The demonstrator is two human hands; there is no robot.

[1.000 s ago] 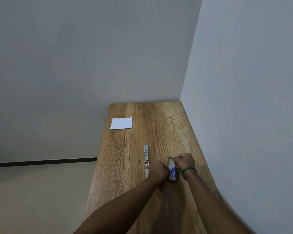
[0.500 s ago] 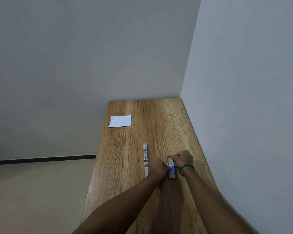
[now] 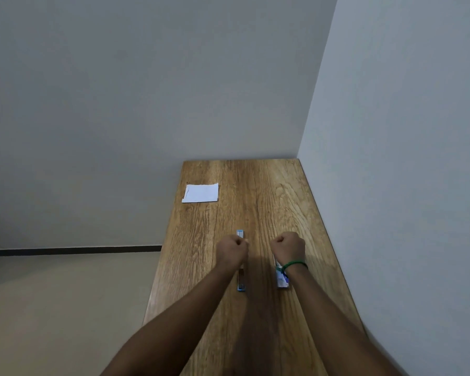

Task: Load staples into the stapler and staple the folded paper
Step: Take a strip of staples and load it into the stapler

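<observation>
Both hands over the wooden table (image 3: 282, 202), fingers curled into fists. Left hand (image 3: 232, 251) sits above the opened blue stapler (image 3: 241, 283), which lies lengthwise on the table, its far tip showing past the knuckles; whether the fist pinches staples, cannot tell. Right hand (image 3: 288, 246) (green band at the wrist) hovers over the staple box (image 3: 282, 278); any hold on it is hidden. Folded paper (image 3: 200, 193) lies well apart, by the far left edge.

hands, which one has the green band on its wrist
The right hand, closed in a fist above the staple box. Its wrist carries the green band; the left hand, over the stapler, has a bare wrist.
</observation>
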